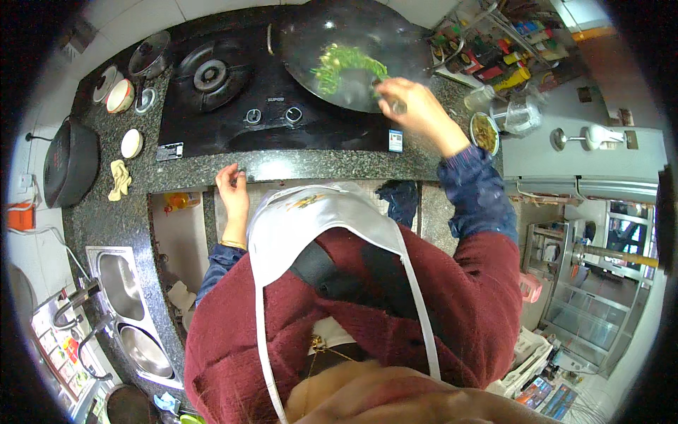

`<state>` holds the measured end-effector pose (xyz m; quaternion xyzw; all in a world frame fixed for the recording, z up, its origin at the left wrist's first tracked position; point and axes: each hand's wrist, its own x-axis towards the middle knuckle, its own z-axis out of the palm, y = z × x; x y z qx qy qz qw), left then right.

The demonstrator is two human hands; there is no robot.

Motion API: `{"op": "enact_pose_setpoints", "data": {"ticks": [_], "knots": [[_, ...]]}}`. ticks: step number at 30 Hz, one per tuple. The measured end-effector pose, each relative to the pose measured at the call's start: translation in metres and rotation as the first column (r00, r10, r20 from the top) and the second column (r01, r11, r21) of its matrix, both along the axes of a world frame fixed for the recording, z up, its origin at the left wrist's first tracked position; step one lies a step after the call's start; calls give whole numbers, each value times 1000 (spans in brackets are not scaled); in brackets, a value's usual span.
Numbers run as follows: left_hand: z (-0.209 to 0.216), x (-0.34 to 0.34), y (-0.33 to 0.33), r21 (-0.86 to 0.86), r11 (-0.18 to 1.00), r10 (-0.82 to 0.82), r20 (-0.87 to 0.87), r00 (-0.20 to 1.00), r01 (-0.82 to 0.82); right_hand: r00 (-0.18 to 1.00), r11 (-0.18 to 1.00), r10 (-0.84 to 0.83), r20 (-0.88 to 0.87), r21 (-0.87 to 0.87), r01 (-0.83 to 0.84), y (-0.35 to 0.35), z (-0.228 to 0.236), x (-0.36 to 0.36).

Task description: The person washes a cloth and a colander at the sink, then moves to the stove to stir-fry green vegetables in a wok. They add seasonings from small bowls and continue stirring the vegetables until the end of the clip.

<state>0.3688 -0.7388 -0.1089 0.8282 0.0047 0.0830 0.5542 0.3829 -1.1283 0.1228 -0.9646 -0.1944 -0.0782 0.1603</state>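
Observation:
A large dark wok (304, 60) sits over the right side of the black gas stove (212, 134), with a curved heap of chopped green vegetables (342, 63) in it. My right hand (415, 106) is closed around the handle of a cooking utensil (399, 107) at the wok's near right rim. The utensil's head is hidden, so its exact kind does not show. By the counter's front edge, my left hand (233, 189) is loosely curled, thumb apart from the fingers, with nothing visible in it.
Left of the stove stand a lidded pot (150, 55), a bowl (121, 96) and a crumpled cloth (119, 179). A double sink (121, 283) lies at lower left. A dish of food (484, 133) is beside my right forearm, near a condiment rack (487, 42).

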Motion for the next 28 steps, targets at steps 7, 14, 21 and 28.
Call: {"op": "enact_pose_setpoints", "data": {"ticks": [7,14,21,28], "knots": [[-25,-18,33,45,999,16,-102,995,-12,700,695,-714,30,159,702,-78,32,62],[-42,-87,79,787,238,-246,-518,819,569,805,-120,-407,-432,899,422,-93,-84,95],[-16,-116,88,611,-234,-283,-787,548,756,809,806,-553,200,376,458,-52,-60,103],[-74,-94,68,369,-635,-108,-912,395,678,980,989,147,132,-3,-148,-11,-33,52]]}}
